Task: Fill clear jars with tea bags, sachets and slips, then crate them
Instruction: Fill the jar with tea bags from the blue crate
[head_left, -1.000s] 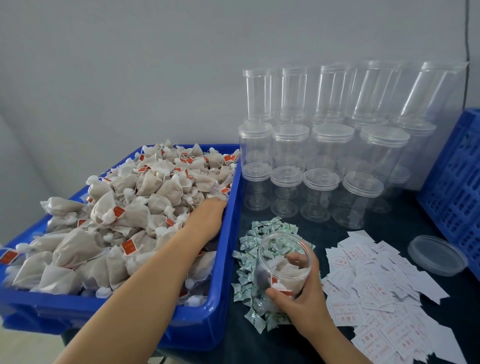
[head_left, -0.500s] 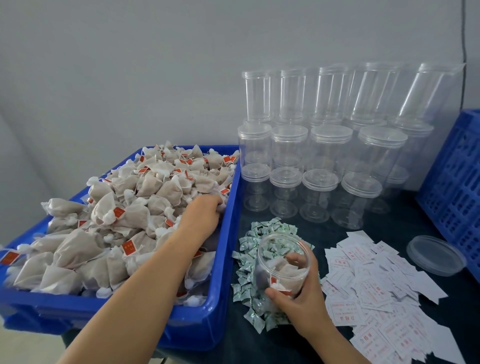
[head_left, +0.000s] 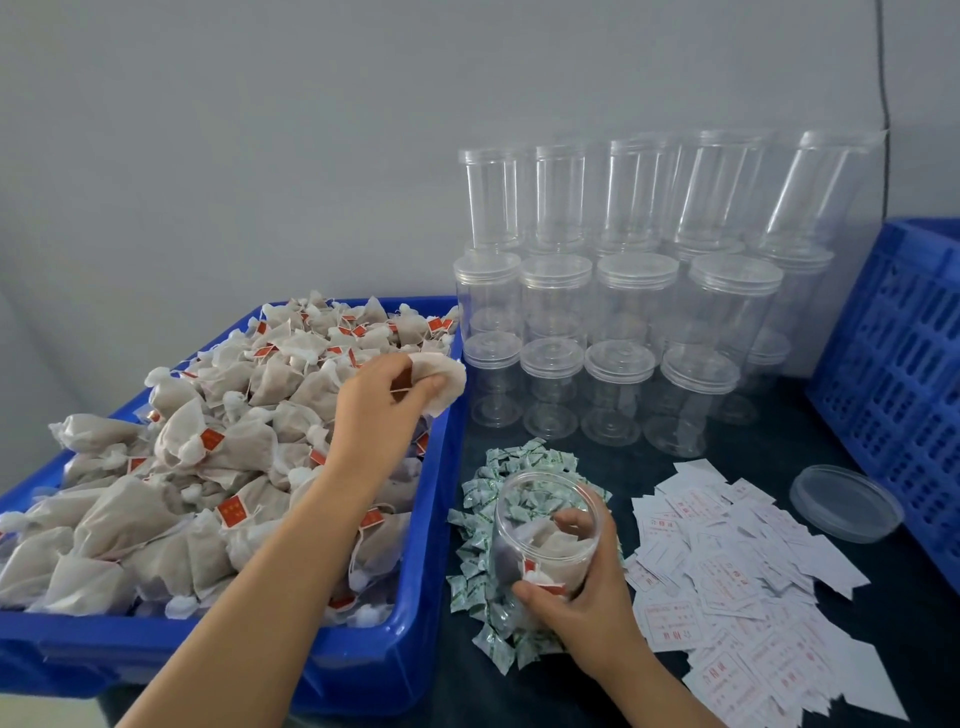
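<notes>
**One jar in hand, one tea bag lifted**

Two hands work at the dark bench. The left hand hangs over the blue tray, its fingers pinched together on a single tea bag, a pale gauze pouch held just above the heap of tea bags, too many to count, each with a small red tag. The right hand wraps its fingers round one open clear jar, tilted toward the tray and holding a few tea bags. The jar stands on a pile of green-and-white sachets. To the right lies a spread of white slips printed in red, and one loose lid. Behind, capped empty jars stand stacked in three tiers; the front tier shows four. A blue crate stands at the far right.
</notes>
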